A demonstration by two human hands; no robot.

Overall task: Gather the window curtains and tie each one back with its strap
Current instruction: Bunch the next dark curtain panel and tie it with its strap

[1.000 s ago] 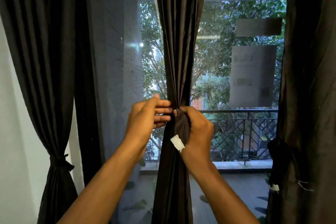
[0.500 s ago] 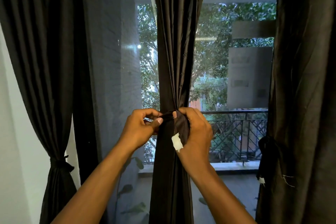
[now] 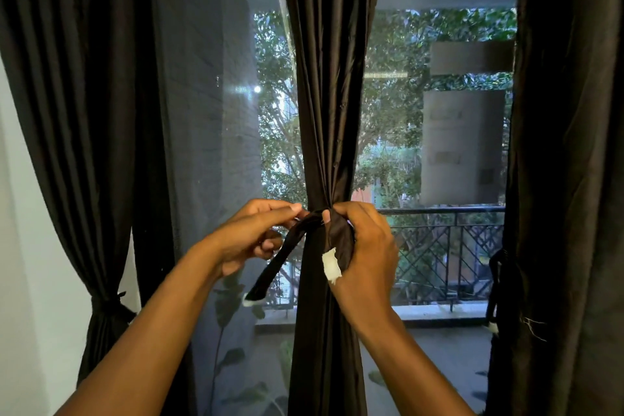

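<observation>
Item: middle curtain (image 3: 329, 111), gathered at railing height, centre of window. Strap (image 3: 270, 272) wraps the bunch; one white-tipped end hangs loose to the left. Left hand (image 3: 250, 236) pinches that end near the knot; right hand (image 3: 366, 253) clasps the other end against the bunch. Advice: keep tension, cinch snugly, folds even.
</observation>
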